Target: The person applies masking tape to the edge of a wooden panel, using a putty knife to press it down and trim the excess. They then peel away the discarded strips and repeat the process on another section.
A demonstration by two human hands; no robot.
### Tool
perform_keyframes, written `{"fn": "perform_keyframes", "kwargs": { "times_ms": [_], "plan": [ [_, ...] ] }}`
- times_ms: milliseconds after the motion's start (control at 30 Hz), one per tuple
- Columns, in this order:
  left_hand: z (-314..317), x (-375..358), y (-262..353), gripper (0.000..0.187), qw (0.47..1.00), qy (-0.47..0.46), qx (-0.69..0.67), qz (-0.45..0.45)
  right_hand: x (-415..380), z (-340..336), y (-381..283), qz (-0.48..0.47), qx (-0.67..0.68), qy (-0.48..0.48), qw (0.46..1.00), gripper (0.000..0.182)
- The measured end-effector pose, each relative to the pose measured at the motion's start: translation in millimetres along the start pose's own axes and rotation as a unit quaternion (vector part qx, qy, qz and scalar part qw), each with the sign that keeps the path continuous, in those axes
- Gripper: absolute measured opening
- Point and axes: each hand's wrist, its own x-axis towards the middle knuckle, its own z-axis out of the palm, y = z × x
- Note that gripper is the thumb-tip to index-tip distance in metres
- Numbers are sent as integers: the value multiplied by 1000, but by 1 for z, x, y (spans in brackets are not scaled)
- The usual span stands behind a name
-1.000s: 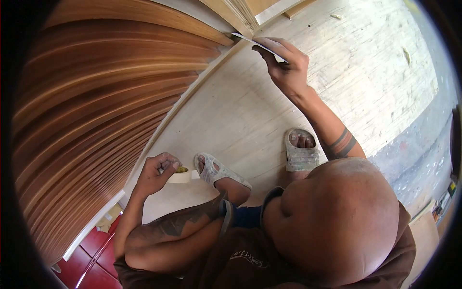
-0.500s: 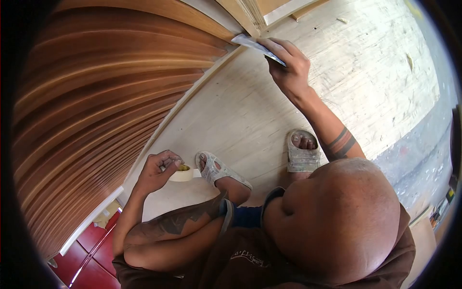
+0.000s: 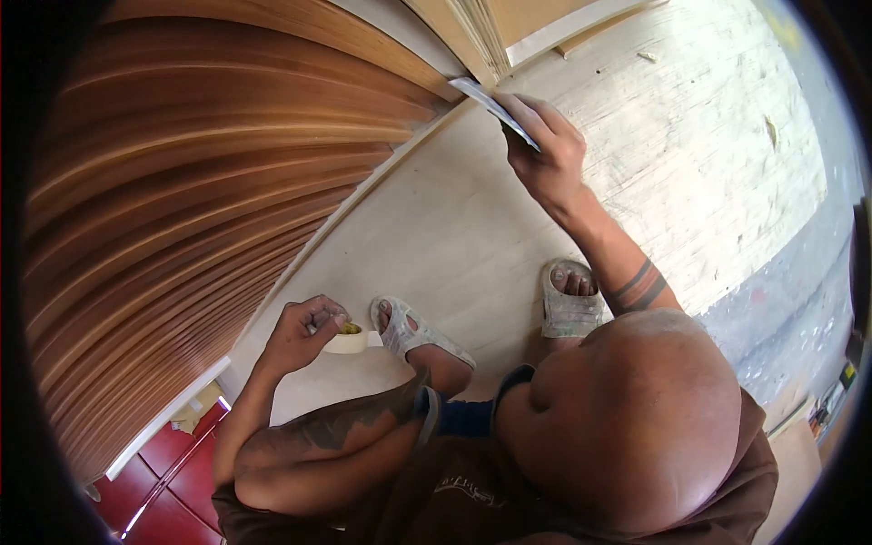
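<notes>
A person crouches on a pale plywood sheet (image 3: 472, 227), sandalled feet planted near the middle of it, and works along the foot of a stack of brown veneered panels (image 3: 200, 182) that fans up on the left. Nearest the camera, the left hand (image 3: 300, 334) is curled around a roll of masking tape (image 3: 346, 341) resting on the sheet just beside the left sandal (image 3: 409, 334), fingers closed on its rim. Farther off, the right hand (image 3: 543, 150) reaches up and pinches a thin pale scraper-like blade (image 3: 490, 107), its far tip set at the corner where the panels meet the sheet's light edge strip (image 3: 363, 195); whether the tip is wedged into the joint or only touching it cannot be told. The two hands are well apart. The step in hand looks like working the blade along that far joint, with the tape held ready. The next move would call for steady pressure at the blade's tip, kept flat against the seam so that it does not skid onto the veneer.
</notes>
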Motion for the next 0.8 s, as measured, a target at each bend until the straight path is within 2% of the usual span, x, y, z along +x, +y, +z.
{"fn": "perform_keyframes", "kwargs": {
  "times_ms": [33, 133, 233, 300, 400, 467, 500, 533, 567, 633, 667, 700, 800],
  "plan": [
    [-1, 0, 2, 10, 1000, 0, -6, 4, -2, 0, -4, -4, 2, 2, 1000, 34],
    [0, -1, -2, 10, 1000, -5, -11, -1, -7, 1, -8, 79, 76, -22, 994, 37],
    [0, -1, 0, 14, 999, -33, -17, -40, 0, 6, 6, 36, 40, -26, 998, 35],
    [1, -1, 6, 13, 999, -27, -12, -19, 2, 5, 11, 3, 29, -16, 999, 41],
    [-3, -6, 18, 12, 1000, -17, 0, -1, 2, -5, -7, 17, 44, -2, 999, 32],
    [-8, -18, 21, 13, 1000, -4, 0, -11, -10, -10, -25, 128, 107, 28, 986, 8],
    [-11, -26, 21, 12, 999, -4, -1, -46, -21, -11, -29, 125, 115, 17, 985, 8],
    [-11, -34, 19, 12, 997, -5, 0, -81, -35, -13, -30, 222, 171, -44, 959, 13],
    [-9, -40, 15, 12, 996, 0, -6, -89, -47, -14, -34, 317, 222, -103, 916, 27],
    [-6, -52, 10, 12, 998, 45, -5, -51, -56, -15, -47, 429, 310, -207, 823, 42],
    [-4, -58, 8, 12, 997, 48, -9, -57, -69, -9, -46, 450, 322, -256, 792, 42],
    [-1, -61, 12, 12, 996, 53, -25, -63, -65, -5, -62, 458, 362, -260, 769, 37],
    [5, -74, 3, 11, 990, 57, -87, -92, -73, 3, -68, 398, 367, -349, 765, 29]
  ]
}}
